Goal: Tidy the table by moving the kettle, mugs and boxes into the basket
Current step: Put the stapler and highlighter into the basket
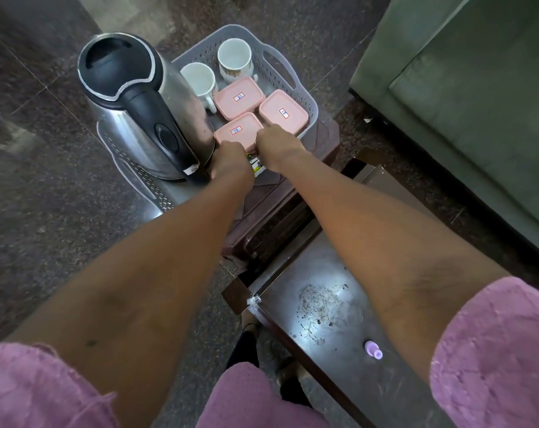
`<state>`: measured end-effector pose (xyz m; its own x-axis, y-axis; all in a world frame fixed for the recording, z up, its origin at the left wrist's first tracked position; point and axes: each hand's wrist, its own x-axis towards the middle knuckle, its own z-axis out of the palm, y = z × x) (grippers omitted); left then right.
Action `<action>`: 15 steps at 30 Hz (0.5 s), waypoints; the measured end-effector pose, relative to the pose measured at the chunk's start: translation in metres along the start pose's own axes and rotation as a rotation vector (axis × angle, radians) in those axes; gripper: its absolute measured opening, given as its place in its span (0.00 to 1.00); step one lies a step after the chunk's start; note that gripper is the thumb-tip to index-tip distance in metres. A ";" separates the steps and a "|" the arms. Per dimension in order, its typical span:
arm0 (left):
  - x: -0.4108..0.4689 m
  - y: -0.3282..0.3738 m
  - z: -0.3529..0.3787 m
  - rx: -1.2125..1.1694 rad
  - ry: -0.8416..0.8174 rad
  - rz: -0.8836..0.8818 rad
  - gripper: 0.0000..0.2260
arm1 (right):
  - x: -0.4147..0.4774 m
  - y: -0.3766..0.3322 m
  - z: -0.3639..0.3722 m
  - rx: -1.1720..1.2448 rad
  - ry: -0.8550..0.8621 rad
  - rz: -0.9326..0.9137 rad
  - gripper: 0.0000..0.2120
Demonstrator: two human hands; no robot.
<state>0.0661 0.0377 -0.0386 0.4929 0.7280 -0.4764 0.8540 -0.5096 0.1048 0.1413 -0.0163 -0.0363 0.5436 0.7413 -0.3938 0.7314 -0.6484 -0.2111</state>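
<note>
Seen from a head-worn camera, a person in pink sleeves (493, 359) reaches both arms toward a grey perforated basket (296, 84) set on a dark brown stool (280, 193) just beyond a glossy dark desk (330, 307). The left hand (229, 163) and right hand (277, 143) meet at the nearest pink lidded box (237, 129), at 6 o'clock in the basket; both grips curl closed at its near edge, though the fingers are hidden, so whether they actually clamp the box cannot be told. Two more pink boxes lie touching it, one (239, 97) at the basket's centre, one (283, 112) at 3 o'clock. A white mug (198, 81) stands at 10 o'clock and a patterned mug (234, 58) at 12 o'clock. The steel electric kettle (138, 103) with black lid and handle fills the basket's 9 o'clock side. A small purple bottle (373, 350) lies on the desk; a green sofa (465, 97) sits at 2 o'clock.
</note>
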 end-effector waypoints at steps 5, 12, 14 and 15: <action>-0.021 0.031 -0.025 -0.153 0.212 0.069 0.13 | -0.025 0.023 0.002 0.146 0.328 -0.014 0.14; -0.093 0.093 0.012 -0.306 0.214 0.359 0.12 | -0.092 0.097 0.022 0.548 0.515 0.233 0.15; -0.118 0.103 0.039 -0.356 0.140 0.422 0.12 | -0.124 0.121 0.039 0.446 0.427 0.292 0.15; -0.133 0.107 0.055 -0.376 0.082 0.449 0.12 | -0.141 0.134 0.051 0.415 0.384 0.328 0.15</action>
<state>0.0832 -0.1389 -0.0121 0.8180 0.5194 -0.2470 0.5522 -0.5892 0.5898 0.1412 -0.2166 -0.0541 0.8760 0.4531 -0.1654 0.3246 -0.8075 -0.4926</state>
